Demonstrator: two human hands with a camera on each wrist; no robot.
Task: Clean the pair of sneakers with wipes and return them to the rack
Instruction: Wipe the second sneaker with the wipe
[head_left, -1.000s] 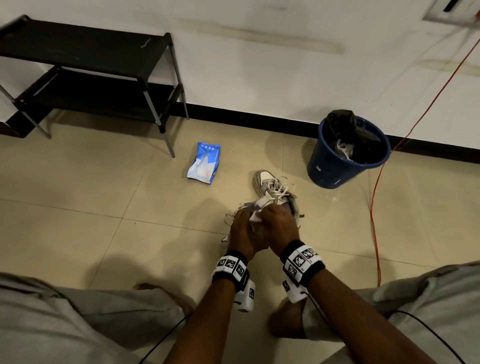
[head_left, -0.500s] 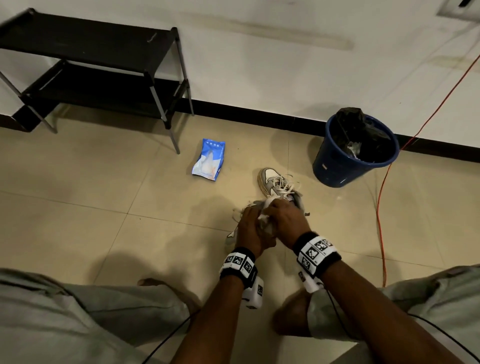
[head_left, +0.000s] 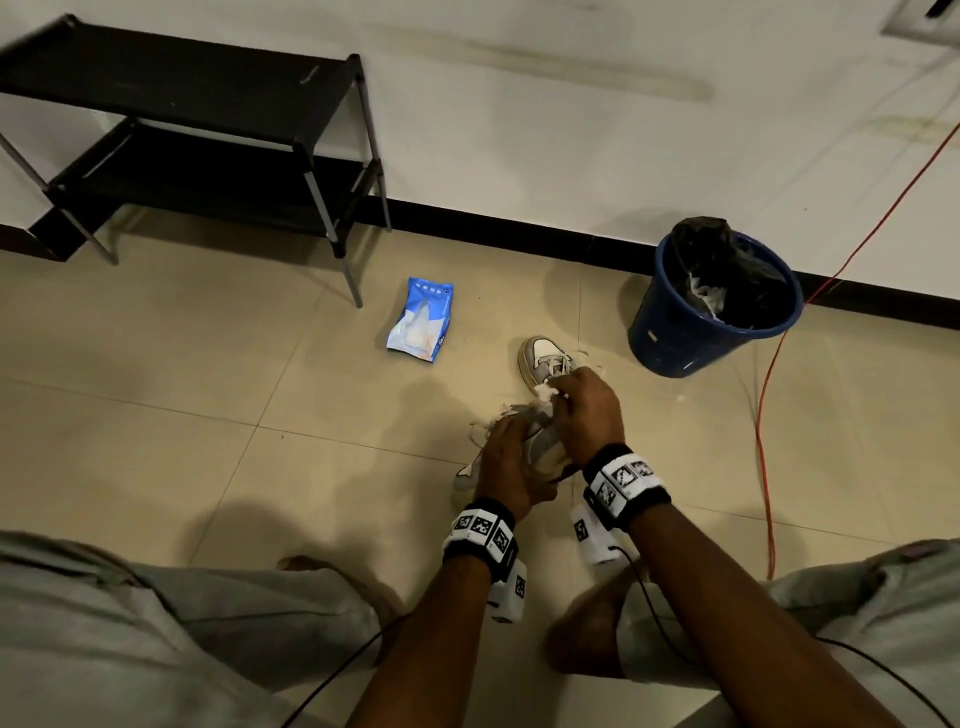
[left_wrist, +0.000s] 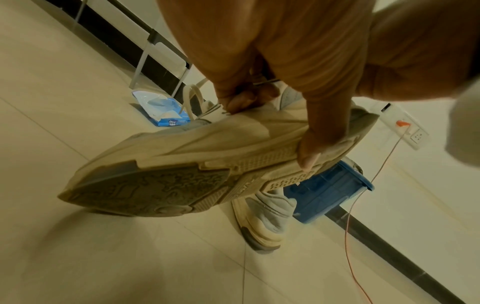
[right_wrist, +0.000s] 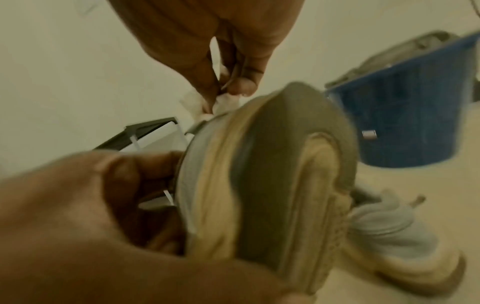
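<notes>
My left hand (head_left: 511, 460) grips a grey and cream sneaker (left_wrist: 207, 164) off the floor, tilted, with its sole facing the left wrist camera. Its thumb presses the sole's edge and its fingers (left_wrist: 239, 98) curl into the upper by the laces. My right hand (head_left: 584, 402) pinches a crumpled white wipe (head_left: 545, 395) (right_wrist: 205, 105) just above the held sneaker (right_wrist: 272, 174). The second sneaker (head_left: 545, 358) stands on the tiles just beyond my hands. A black two-shelf rack (head_left: 197, 130) stands against the wall at the far left.
A blue pack of wipes (head_left: 421, 327) lies on the floor right of the rack. A blue bin (head_left: 711, 312) with a black liner and used wipes stands at the right by the wall. An orange cable (head_left: 763, 447) runs down the floor past it. My knees frame the bottom.
My right hand has moved the wipe forward and to the right, away from my left hand. The left hand keeps its grip on the sneaker.
</notes>
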